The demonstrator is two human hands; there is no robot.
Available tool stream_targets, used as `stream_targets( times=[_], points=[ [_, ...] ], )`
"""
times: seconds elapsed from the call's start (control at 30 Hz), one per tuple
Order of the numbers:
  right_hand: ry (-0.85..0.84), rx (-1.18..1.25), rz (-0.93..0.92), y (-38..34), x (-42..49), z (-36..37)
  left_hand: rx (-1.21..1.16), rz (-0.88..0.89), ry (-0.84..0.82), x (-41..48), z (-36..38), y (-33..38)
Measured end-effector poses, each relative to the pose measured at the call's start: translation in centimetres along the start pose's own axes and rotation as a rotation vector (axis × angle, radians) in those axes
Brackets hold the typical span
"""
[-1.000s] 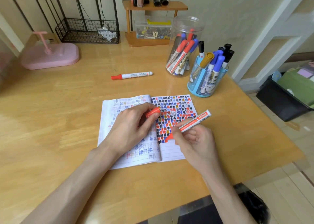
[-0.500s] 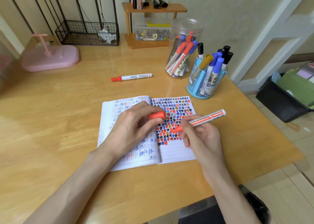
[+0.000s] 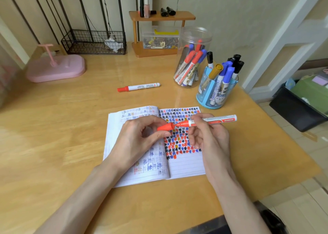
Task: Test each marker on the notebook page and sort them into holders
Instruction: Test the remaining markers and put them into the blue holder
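Fingers of the left hand (image 3: 138,139) pinch the red plastic cap (image 3: 166,127) — mouth facing right, just beside the tip of the red-and-white marker (image 3: 213,120), clamped left-to-right in the right hand (image 3: 208,139).

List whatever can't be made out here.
All in the head view:
- Marker tip: hidden at the mouth of the cap that the left hand pinches.
- Middle of the notebook: covered by both hands; the right hand holds the marker.
- Label on the spare marker: too small to read.
- Contents of the clear box: blurred.
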State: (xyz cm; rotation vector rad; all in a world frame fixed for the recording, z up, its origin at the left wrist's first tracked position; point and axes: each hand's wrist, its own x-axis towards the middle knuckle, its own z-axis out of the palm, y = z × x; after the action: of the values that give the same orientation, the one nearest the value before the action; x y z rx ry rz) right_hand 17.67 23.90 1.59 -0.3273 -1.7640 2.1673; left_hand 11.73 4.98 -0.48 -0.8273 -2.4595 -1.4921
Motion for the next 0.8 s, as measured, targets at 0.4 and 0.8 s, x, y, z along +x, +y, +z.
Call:
stream_targets(
  times=[0.4,0.8],
  points=[
    [-0.17,-0.15,-0.131,0.9,-0.7,-0.2,0.003,0.026,-0.018,-0.2,0.0,0.3],
    [-0.162,-0.057,-0.057,0.8,-0.5,0.1,-0.19,-0.097,-0.021,-0.4,1.2,0.7]
  ],
)
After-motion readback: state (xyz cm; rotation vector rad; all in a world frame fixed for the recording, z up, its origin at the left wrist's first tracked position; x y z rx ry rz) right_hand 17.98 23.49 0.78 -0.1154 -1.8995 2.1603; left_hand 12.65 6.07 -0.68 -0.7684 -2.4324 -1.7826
